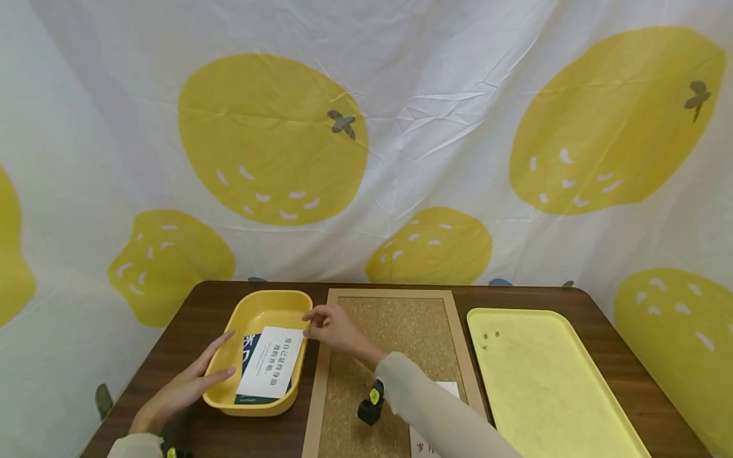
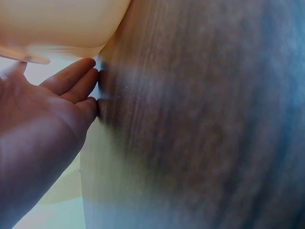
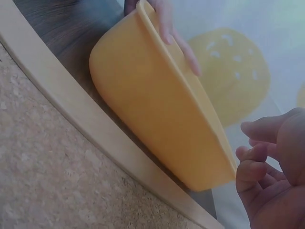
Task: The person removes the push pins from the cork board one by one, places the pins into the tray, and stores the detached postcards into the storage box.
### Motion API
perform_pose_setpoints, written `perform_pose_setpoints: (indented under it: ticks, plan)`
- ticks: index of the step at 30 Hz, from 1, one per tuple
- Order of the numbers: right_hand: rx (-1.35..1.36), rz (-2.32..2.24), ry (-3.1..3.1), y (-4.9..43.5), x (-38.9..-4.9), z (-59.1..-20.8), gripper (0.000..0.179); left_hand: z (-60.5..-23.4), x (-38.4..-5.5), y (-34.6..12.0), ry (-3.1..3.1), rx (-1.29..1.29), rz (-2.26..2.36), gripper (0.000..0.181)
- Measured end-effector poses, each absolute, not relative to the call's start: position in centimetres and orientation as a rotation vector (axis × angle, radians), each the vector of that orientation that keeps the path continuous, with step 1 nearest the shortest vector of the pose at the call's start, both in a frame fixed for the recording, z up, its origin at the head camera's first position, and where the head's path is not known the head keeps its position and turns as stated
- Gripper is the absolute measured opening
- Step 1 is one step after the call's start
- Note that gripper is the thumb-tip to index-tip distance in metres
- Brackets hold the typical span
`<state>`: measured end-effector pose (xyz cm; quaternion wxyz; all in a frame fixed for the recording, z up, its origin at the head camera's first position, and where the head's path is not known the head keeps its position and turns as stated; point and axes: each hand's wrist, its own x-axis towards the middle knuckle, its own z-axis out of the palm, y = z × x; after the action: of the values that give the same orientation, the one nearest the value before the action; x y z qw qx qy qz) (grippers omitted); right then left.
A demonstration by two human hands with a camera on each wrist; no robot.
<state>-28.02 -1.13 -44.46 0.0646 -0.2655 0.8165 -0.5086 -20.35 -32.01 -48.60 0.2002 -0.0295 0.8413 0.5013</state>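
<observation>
A yellow plastic tub [image 1: 252, 410] stands on the table's left side, with a white card [image 1: 272, 362] bearing Chinese characters in it. Beneath that card, a dark card [image 1: 250, 348] with white lettering shows at its edges. My left hand [image 1: 186, 388] rests at the tub's left rim with its thumb and a finger over the edge. Several other fingers [image 2: 78, 86] lie straight along the outside, by the tabletop. At the opposite rim is my right hand [image 1: 338, 331], its fingers loosely bent beside the edge. Nothing shows between its thumb and fingers in the right wrist view.
A wood-framed cork board [image 1: 395, 324] lies right of the tub. On it, a white card [image 1: 420, 445] is partly hidden under my right forearm. Farther right is a pale yellow tray [image 1: 550, 381] with several tiny brownish pieces [image 1: 485, 337]. A lemon-print curtain [image 1: 401, 152] hangs behind.
</observation>
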Motion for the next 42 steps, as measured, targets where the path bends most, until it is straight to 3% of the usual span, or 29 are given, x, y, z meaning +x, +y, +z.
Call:
perform_pose_setpoints:
  ticks: [25,42]
  plan:
    - [-0.922,-1.509,2.465,2.4,-27.1,-44.6,0.014,-48.9,-20.6,-32.1,2.373,-0.06,1.395,0.082]
    - [-1.023,-1.447,2.406,7.7,-26.5,-45.8,0.015,-48.8,-20.5,-32.0,2.374,-0.068,1.393,0.083]
